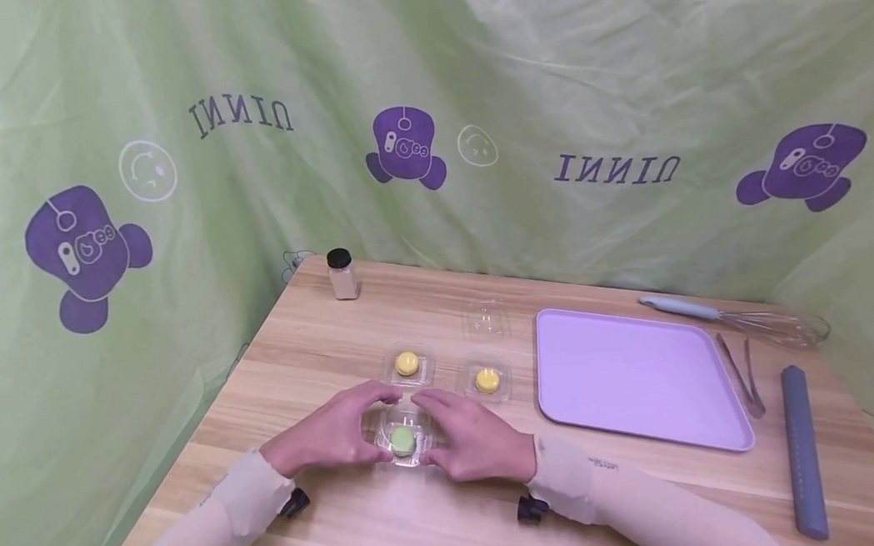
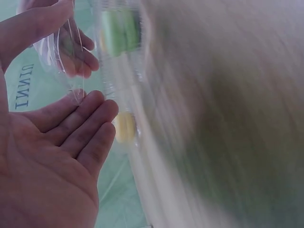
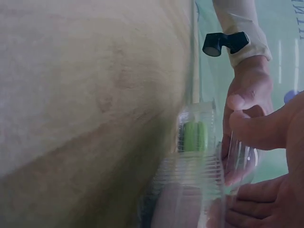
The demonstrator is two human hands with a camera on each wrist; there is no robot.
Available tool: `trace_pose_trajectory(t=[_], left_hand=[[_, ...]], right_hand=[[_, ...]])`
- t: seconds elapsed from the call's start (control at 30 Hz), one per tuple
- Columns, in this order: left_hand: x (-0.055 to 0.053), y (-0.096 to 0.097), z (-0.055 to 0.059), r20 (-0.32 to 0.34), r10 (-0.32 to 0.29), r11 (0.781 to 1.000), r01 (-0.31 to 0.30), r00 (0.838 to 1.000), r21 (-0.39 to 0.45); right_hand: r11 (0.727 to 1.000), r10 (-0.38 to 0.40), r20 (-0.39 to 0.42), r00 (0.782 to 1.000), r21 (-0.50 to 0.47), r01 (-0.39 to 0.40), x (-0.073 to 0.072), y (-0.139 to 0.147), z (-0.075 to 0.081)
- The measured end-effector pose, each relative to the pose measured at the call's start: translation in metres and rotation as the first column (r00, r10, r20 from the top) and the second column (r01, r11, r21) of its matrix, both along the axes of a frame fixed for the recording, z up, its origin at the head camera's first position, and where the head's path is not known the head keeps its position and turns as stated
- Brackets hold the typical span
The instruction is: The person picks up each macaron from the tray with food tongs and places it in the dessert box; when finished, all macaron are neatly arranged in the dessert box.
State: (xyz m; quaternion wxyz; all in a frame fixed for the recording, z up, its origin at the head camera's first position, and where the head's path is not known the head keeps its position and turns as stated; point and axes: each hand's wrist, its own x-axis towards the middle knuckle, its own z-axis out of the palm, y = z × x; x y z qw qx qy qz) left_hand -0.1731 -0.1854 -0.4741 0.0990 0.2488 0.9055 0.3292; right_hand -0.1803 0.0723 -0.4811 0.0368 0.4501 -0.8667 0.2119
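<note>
In the head view a green macaron (image 1: 402, 440) sits in a small clear plastic container base on the table. Just above it is a clear plastic lid (image 2: 58, 57), apart from the base in the left wrist view. My left hand (image 1: 335, 429) holds the lid's left side between thumb and fingers. On the other side, my right hand (image 1: 480, 437) grips it the same way. Beyond the hands, two yellow macarons (image 1: 407, 363) rest in clear containers. In the right wrist view, a ribbed clear container (image 3: 190, 178) stands close by; its contents are unclear.
Another clear plastic piece (image 1: 487, 318) lies farther back. A purple tray (image 1: 631, 378) is at right, with a whisk (image 1: 748, 318), tongs (image 1: 744, 375) and a blue-grey rod (image 1: 803, 451) beyond it. A black-capped jar (image 1: 343, 274) stands at the back left.
</note>
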Motion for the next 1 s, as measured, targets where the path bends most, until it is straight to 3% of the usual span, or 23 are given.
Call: trace_pose_trajectory(t=[0.37,0.77,1.0], left_hand=[[-0.005,-0.004,-0.011,-0.018,-0.029,0.999,0.028,0.999,-0.032],[0.000,-0.004,-0.012,0.001,-0.035,0.998,0.035,0.999,-0.051],[0.002,-0.004,-0.005,-0.025,-0.043,0.992,0.039,0.999,-0.122]], right_hand=[[0.997,0.005,-0.024,1.000,0.082,-0.003,0.000,-0.006,-0.003],[0.992,0.021,-0.017,1.000,0.128,-0.019,0.002,-0.010,-0.002],[0.989,0.011,-0.013,1.000,0.150,-0.008,0.005,-0.013,0.003]])
